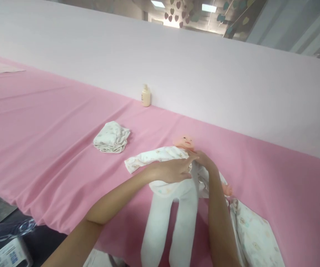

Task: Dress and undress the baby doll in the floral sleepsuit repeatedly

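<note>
A baby doll lies on its back, dressed in a white patterned baby top and white pants. My left hand rests across the doll's chest, its fingers bent at the front edge of the top. Close to the collar, my right hand has its fingers closed on the top's cloth; its fingertips are partly hidden behind the left hand. The two hands nearly touch. The doll's bare hand sticks out at the right, beside my right forearm.
Pink cloth covers the table, which meets a white wall. Left of the doll sits a folded patterned cloth; a pump bottle stands by the wall. Another patterned cloth lies at right. A plastic bottle is below the table edge.
</note>
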### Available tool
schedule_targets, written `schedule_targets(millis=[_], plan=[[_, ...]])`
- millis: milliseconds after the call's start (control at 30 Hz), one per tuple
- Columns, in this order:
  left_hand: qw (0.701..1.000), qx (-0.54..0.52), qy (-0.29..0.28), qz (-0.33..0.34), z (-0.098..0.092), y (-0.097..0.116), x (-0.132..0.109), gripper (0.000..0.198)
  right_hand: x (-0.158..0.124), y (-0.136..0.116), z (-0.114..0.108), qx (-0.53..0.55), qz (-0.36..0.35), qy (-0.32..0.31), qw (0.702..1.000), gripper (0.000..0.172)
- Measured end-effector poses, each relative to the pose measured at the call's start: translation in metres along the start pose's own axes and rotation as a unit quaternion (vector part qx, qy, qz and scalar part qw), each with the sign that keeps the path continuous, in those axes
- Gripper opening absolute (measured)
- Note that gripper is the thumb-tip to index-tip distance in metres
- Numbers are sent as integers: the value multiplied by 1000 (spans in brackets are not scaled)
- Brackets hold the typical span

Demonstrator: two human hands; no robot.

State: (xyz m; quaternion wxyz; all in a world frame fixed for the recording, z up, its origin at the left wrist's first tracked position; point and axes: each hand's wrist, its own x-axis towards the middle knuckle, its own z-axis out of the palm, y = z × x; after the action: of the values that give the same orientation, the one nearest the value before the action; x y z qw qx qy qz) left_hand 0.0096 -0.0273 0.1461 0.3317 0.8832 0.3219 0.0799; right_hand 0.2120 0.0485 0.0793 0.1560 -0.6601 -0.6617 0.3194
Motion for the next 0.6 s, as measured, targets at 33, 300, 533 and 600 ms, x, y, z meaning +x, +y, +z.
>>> schedule_targets(millis=[33, 300, 533, 600], plan=[[1000, 6, -5, 7, 2, 2, -2, 55, -3, 5, -5, 1, 14, -5, 1000, 48], [970, 212, 113, 47, 54, 9, 20, 37, -25, 64, -47, -43, 242, 15, 969, 29], [946, 290, 137, 38, 81, -12, 59, 30, -55, 51, -67, 95, 204, -57, 973, 33], [944, 296, 146, 20, 82, -12, 60, 30, -65, 41, -71, 150, 127, -64, 978, 33]])
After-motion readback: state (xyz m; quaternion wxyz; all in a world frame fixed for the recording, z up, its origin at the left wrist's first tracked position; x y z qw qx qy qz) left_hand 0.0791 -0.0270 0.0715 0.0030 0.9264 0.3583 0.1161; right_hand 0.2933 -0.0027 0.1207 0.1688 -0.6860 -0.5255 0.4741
